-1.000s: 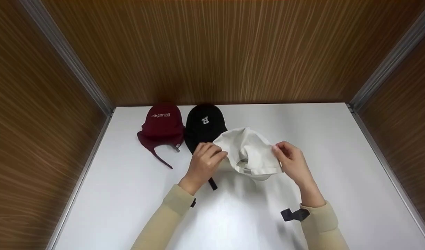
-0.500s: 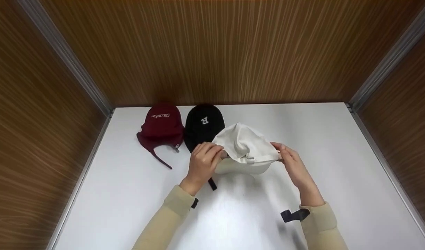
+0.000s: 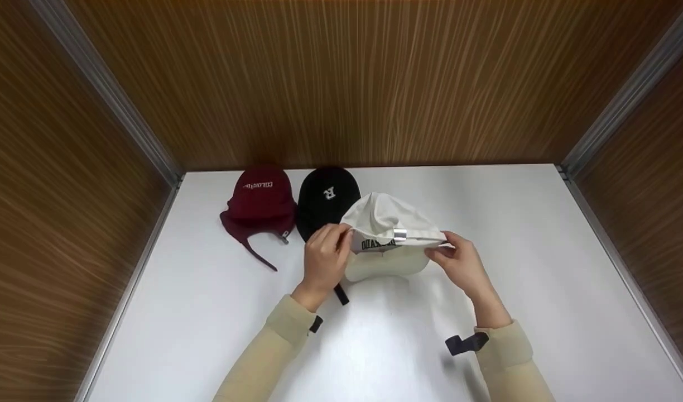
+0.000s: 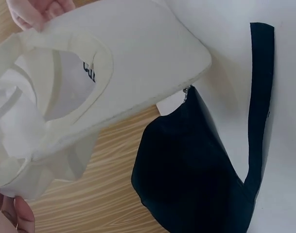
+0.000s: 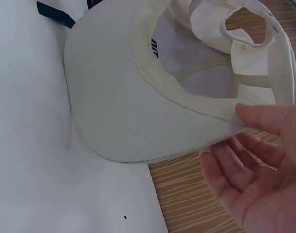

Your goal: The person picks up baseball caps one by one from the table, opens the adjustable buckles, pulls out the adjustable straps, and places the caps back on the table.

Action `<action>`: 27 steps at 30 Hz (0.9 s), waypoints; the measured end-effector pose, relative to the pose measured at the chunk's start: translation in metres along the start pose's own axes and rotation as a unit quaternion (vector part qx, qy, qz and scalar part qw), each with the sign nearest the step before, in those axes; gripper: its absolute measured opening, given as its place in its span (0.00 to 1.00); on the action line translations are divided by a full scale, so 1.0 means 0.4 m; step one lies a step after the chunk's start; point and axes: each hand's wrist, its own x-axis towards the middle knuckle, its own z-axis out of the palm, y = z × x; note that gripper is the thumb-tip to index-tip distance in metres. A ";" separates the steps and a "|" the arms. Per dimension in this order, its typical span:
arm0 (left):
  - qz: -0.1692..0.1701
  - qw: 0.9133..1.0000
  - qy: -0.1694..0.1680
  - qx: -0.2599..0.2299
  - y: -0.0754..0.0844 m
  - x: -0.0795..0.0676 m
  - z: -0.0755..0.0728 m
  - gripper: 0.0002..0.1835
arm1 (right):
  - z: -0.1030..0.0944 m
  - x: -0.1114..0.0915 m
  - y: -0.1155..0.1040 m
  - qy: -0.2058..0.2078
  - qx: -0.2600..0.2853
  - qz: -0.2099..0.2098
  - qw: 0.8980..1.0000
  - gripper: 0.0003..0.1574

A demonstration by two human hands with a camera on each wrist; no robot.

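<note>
Both hands hold a white baseball cap [image 3: 414,223] above the table, with its brim [image 3: 389,265] toward me and its opening showing. My left hand [image 3: 323,259] pinches the cap's left edge. At the right side, my right hand [image 3: 460,267] grips the rim where brim and crown meet, thumb on top in the right wrist view. A silver buckle [image 3: 400,235] sits on the back strap, and dark lettering [image 3: 375,244] shows inside the crown. Just behind my left hand lies a black cap [image 3: 326,206] marked with an R, partly covered by the hand and the white cap.
Left of the black cap lies a maroon cap [image 3: 260,204] with pale lettering, its strap trailing forward. The black cap's strap [image 3: 341,294] sticks out below my left hand. Wood-grain panels [image 3: 364,84] enclose the white table [image 3: 207,335] at the back and sides.
The white cap has tilted so its brim and inner lettering come into view and the buckle has risen. My right hand has shifted its grip slightly inward. The other two caps stay put.
</note>
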 end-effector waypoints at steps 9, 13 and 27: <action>-0.015 1.000 -0.005 -0.007 0.002 0.005 -0.001 0.05 | 0.005 0.009 0.005 0.035 -0.058 -0.002 0.998 0.11; -0.025 1.000 -0.008 -0.006 -0.004 -0.006 -0.001 0.04 | 0.001 0.004 0.007 0.016 -0.086 0.009 0.996 0.08; -0.091 0.991 -0.091 0.033 -0.040 -0.042 0.019 0.04 | -0.012 -0.018 0.029 -0.058 -0.114 0.057 0.990 0.06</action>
